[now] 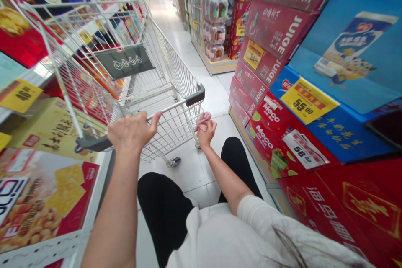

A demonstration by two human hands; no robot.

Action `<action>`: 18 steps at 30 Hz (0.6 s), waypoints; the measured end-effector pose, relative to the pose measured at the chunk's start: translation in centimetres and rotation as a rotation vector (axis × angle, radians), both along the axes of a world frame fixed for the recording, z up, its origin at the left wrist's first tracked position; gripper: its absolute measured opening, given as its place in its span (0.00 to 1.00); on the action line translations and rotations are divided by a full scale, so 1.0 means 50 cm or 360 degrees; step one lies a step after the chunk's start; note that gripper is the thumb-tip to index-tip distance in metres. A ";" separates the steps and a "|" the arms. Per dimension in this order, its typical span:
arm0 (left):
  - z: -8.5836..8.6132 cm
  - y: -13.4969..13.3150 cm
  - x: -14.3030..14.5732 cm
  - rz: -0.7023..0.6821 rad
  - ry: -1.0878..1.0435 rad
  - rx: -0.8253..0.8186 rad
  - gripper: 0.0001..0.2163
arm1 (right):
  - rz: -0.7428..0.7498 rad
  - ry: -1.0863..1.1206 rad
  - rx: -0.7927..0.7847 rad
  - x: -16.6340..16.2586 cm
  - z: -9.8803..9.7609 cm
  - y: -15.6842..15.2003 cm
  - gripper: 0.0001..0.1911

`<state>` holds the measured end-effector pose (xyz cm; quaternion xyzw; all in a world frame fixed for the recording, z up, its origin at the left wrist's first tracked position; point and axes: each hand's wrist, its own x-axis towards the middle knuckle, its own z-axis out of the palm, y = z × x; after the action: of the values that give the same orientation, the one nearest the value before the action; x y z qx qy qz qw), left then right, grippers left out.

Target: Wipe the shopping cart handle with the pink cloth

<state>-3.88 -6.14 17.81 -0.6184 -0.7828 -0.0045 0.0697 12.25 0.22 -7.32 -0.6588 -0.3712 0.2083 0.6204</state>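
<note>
Left hand point(133, 132) grips a silver wire shopping cart point(125, 60) by its handle point(173, 107), likely steadying it; right hand point(206, 135) has fingers closed on crumpled pink cloth point(204, 119)

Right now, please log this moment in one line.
left hand: on shopping cart handle; right hand: holding crumpled pink cloth; Meco boxes: at right

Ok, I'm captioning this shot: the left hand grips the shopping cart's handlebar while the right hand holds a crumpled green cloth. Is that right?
Not quite: the crumpled cloth in the right hand is pink, not green, as the head view shows. The left hand does grip the shopping cart's handlebar.
</note>
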 end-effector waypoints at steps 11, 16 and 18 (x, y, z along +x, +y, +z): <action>0.000 -0.003 -0.007 0.0024 0.0104 -0.0005 0.41 | 0.0032 0.0114 -0.0015 -0.059 -0.056 -0.051 0.07; -0.001 -0.002 -0.001 0.0021 -0.0016 0.0005 0.42 | -0.0112 0.0172 -0.0108 -0.014 -0.060 -0.011 0.07; -0.002 0.000 0.001 0.0027 -0.0075 0.0014 0.42 | -0.0018 0.0166 -0.0098 -0.050 -0.059 -0.026 0.06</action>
<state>-3.83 -6.15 17.70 -0.6113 -0.7893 -0.0218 0.0540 9.75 -1.06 -10.26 -0.6679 -0.3280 0.2501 0.6195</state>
